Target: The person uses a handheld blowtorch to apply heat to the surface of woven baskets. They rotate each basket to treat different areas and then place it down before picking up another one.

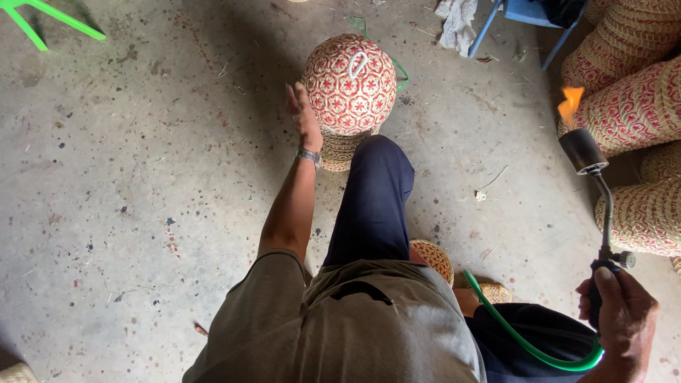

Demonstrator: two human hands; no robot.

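**Lit torch in one hand, woven basket at the other**

Your right hand is closed around the grip of a gas torch, its green hose looping back past your hip. The burner head points up and away from you, with an orange flame showing just in front of the stacked woven baskets on your right.

Your left hand is open, fingers loosely spread, just beside the left flank of the round basket; whether it touches the weave, you cannot tell from this view. That basket, cane-coloured with a red flower pattern and a small white loop on top, rests on a plainer woven piece on the concrete floor, just beyond your knee.

The basket looks light and springy, likely to roll or tip if nudged, and its dry fibres would scorch quickly. Steady it with a flat palm on the side, or take it by the loop, instead of squeezing the weave.
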